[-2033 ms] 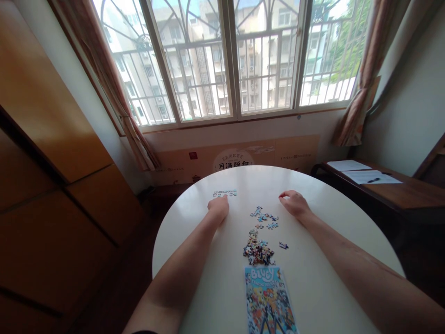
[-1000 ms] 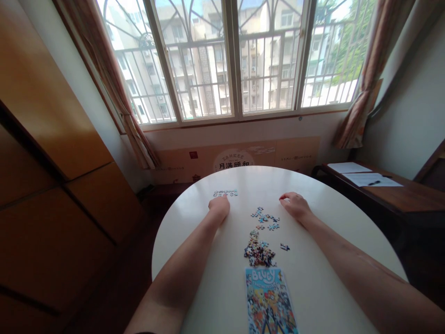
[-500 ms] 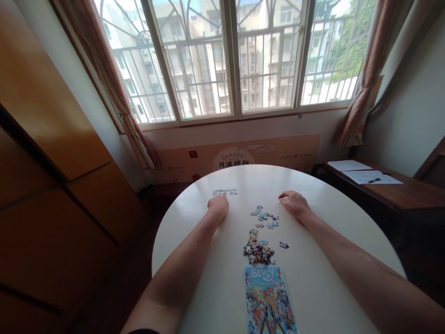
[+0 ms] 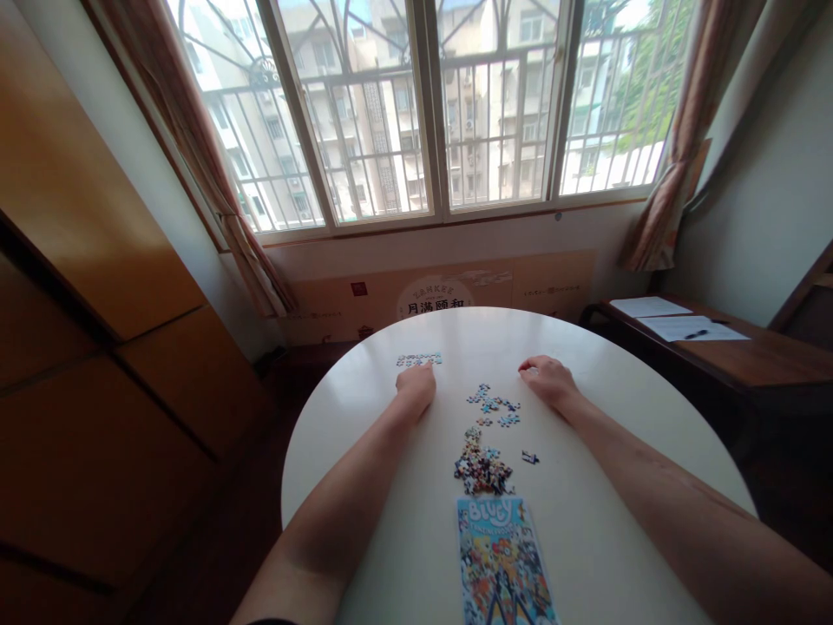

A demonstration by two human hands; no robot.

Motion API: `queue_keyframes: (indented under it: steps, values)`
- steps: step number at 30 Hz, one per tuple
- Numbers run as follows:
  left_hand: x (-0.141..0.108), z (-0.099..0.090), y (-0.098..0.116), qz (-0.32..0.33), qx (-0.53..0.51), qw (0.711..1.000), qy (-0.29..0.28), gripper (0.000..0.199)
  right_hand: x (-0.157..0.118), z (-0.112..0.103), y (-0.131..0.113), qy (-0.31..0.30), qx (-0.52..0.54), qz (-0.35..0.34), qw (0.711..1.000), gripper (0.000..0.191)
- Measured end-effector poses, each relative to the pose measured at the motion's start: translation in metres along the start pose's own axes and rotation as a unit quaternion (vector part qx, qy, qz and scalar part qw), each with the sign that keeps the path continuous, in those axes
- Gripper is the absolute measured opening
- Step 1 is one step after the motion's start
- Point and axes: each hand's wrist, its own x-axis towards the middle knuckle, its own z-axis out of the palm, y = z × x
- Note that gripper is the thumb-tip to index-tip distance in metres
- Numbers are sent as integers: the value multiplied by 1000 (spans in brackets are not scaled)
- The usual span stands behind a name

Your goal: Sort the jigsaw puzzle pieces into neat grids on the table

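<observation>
Fingers [image 4: 426,368] at joined puzzle pieces [image 4: 419,358]

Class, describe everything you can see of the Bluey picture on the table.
The Bluey picture is a glossy-looking rectangle, lying face up on the white table. White "BLUEY" lettering tops a light blue band; the smaller line beneath is blurred. Below crowd colourful cartoon figures. Its near end runs out of view. Puzzle pieces lie just beyond its far edge; whether any touch it is unclear. Neither hand does.
</observation>
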Motion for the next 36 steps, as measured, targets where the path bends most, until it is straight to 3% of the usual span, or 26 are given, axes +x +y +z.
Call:
queue_keyframes:
  steps: [13, 26, 36]
  values:
    - [4, -1, 1, -4, 1, 1000, -12, 55, 1, 2, 1, -4, -10, -3, 1000, 24]
    - [1, -2, 2, -3, 7, 1000, -12, 50, -1, -3, -2, -10, -8, 0, 1000, 25]
    - [-4, 0, 8, 8, -9, 999, 34, 54, -1, -3, -2, -16, -13, -3, 1000, 26]
